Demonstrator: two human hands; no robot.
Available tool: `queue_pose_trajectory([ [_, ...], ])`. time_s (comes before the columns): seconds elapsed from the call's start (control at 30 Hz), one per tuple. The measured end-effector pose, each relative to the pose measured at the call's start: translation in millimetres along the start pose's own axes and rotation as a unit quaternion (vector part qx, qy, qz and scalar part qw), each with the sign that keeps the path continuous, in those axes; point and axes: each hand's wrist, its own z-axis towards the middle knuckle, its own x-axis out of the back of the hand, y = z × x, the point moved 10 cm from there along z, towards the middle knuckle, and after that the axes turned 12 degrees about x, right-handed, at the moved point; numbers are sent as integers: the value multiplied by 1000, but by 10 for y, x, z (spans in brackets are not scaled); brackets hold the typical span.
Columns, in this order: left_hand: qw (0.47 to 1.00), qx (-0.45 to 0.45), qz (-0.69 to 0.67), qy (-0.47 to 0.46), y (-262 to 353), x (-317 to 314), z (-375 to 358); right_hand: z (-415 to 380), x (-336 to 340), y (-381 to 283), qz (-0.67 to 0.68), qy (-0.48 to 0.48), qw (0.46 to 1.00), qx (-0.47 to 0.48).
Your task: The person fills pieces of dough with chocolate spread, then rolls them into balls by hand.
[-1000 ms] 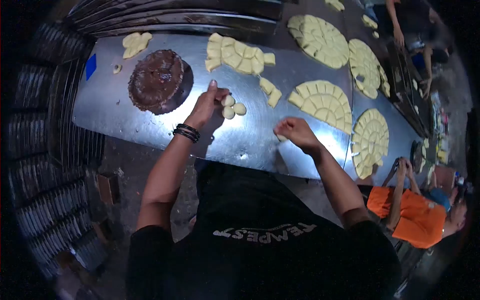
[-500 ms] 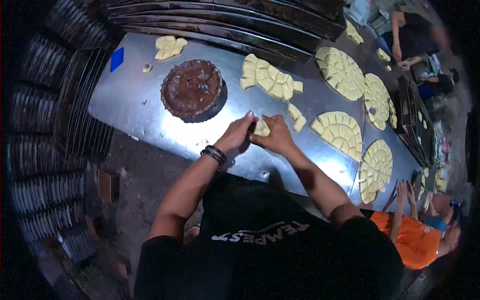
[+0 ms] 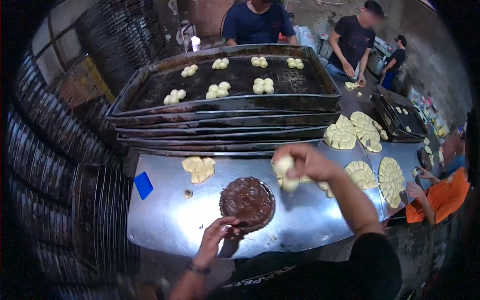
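My right hand [image 3: 310,164] is raised over the table, its fingers closed on a small cluster of pale dough balls [image 3: 285,165], slightly blurred by motion. My left hand [image 3: 215,240] is at the lower left edge of a round pan of brown chocolate-like filling [image 3: 247,204]; its fingers are loosely curved and apart, with nothing clear in them. Behind my right hand, a cut piece of dough is mostly hidden. A ragged lump of dough [image 3: 199,169] and a small dough ring [image 3: 188,193] lie left of the filling.
Stacked dark baking trays [image 3: 220,106] stand at the back, the top one bearing several dough clusters. Scored dough rounds [image 3: 391,181] lie on the right. A blue scraper [image 3: 143,185] is at the left. Racks line the left side; several people work behind and right.
The view has tilted up, bringing the tray stack into sight. My hands have parted: the right has lifted the dough up, while the left has come to the filling pan.
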Motion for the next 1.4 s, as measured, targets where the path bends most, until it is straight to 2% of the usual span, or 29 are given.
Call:
queue_pose_trajectory([
  [0.03, 1000, -7, -4, 29, 68, 191, -77, 266, 162, -311, -54, 17, 998, 14],
  [0.07, 998, -13, -9, 59, 83, 372, -150, 495, 315, -539, -48, 32, 997, 43],
  [0.1, 996, -14, -46, 77, 29, 541, -204, 691, 479, -652, 9, 79, 996, 28],
  [0.13, 994, -17, -72, 79, 8, 609, -239, 933, 590, -747, 28, 83, 995, 49],
  [0.2, 986, -33, -129, 105, -30, 757, -369, 1330, 527, -828, -19, 81, 996, 24],
  [0.27, 969, 1, -213, 125, -162, 860, -443, 1825, 161, -748, -17, 41, 999, 18],
  [0.3, 969, -1, -216, 118, -191, 913, -460, 2096, -29, -640, -29, 56, 998, 12],
  [0.4, 956, -1, -257, 138, -281, 1096, -539, 3115, -681, -260, -59, -21, 998, -18],
  [0.47, 951, -6, -257, 174, -270, 1253, -657, 3842, -957, 57, 23, -28, 999, -15],
  [0.53, 939, -23, -275, 205, -340, 1426, -804, 4398, -1130, 341, 38, 21, 999, -29],
  [0.67, 896, -37, -323, 301, -474, 1640, -1104, 5021, -1233, 972, -24, 137, 988, -71],
  [0.7, 886, -42, -333, 319, -538, 1670, -1175, 5041, -1276, 1100, -80, 107, 986, -99],
  [0.73, 877, -44, -342, 335, -588, 1693, -1234, 5017, -1191, 1205, -231, 128, 955, -134],
  [0.8, 864, -55, -361, 347, -645, 1685, -1289, 5104, -1321, 1237, -110, 104, 984, -97],
  [0.83, 860, -57, -372, 344, -698, 1685, -1275, 5259, -1416, 1248, -71, 8, 996, -45],
  [0.87, 862, -56, -378, 334, -743, 1692, -1231, 5213, -1408, 1162, -171, -18, 983, -66],
  [0.9, 880, -64, -355, 308, -740, 1682, -1161, 5100, -1427, 1080, -227, -57, 971, -49],
  [0.93, 897, -79, -324, 289, -550, 1647, -1122, 4929, -1375, 927, -243, -47, 969, -3],
  [1.0, 905, -94, -343, 232, -480, 1603, -1011, 4290, -1277, 285, -209, 18, 966, 150],
  [1.03, 919, -88, -320, 211, -413, 1577, -985, 3897, -1191, 70, -184, 26, 963, 196],
  [1.07, 930, -90, -301, 192, -355, 1560, -926, 3461, -1165, -48, -98, -20, 973, 208],
  [1.1, 933, -81, -296, 189, -326, 1536, -902, 2976, -1097, -124, -113, -92, 976, 164],
  [1.13, 935, -76, -290, 190, -276, 1504, -891, 2386, -952, -160, -110, -100, 984, 100],
  [1.17, 943, -67, -264, 190, -241, 1473, -860, 1821, -822, -265, -193, -104, 975, 41],
  [1.23, 952, -56, -238, 184, -205, 1375, -796, 1039, -132, -43, -273, -85, 958, -15],
  [1.33, 964, -49, -203, 164, -234, 1186, -632, -137, 1066, 318, -231, 125, 958, -111],
  [1.4, 966, -49, -210, 143, -233, 916, -514, -964, 1757, 615, -320, 234, 892, -216],
])
